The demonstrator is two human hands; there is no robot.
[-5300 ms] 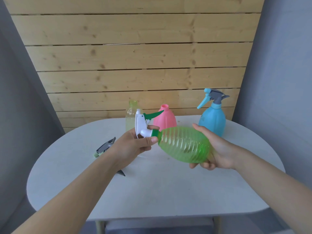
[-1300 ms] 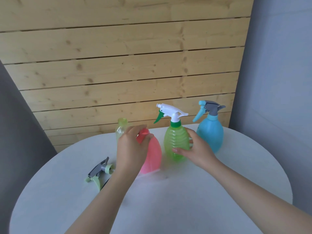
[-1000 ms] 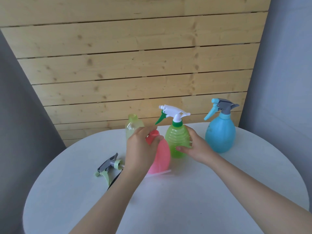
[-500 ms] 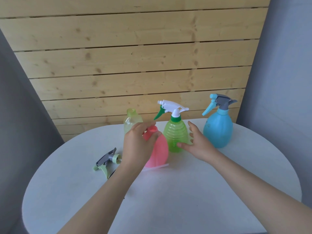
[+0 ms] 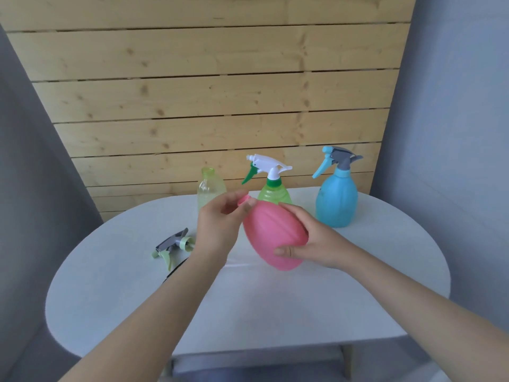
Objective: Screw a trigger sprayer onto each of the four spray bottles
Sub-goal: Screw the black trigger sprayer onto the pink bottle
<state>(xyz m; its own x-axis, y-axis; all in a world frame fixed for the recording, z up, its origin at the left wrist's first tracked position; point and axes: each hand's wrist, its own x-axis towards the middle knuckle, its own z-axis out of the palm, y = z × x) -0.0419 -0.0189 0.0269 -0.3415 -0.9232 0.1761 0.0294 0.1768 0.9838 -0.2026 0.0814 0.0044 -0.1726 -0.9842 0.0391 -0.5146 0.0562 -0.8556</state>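
A pink bottle (image 5: pixel 271 234) without a sprayer is lifted off the table and tilted, its neck pointing up-left. My right hand (image 5: pixel 308 241) grips its body from the right. My left hand (image 5: pixel 220 224) holds it at the neck. Behind stand a green ribbed bottle (image 5: pixel 275 194) with a white and green sprayer, a blue bottle (image 5: pixel 336 201) with a grey and blue sprayer, and a pale yellow-green bottle (image 5: pixel 208 188) with an open neck. A loose grey and light-green sprayer (image 5: pixel 172 245) lies on the table to the left.
The white oval table (image 5: pixel 248 304) stands against a wooden plank wall (image 5: pixel 220 106). A dark thin object (image 5: pixel 177 267) lies by the loose sprayer, partly hidden by my left forearm. Grey walls close in left and right.
My right hand left the green bottle and took hold of the pink bottle's body. The pink bottle rose off the table and tilted. Earlier the green bottle was stood upright with its sprayer on.
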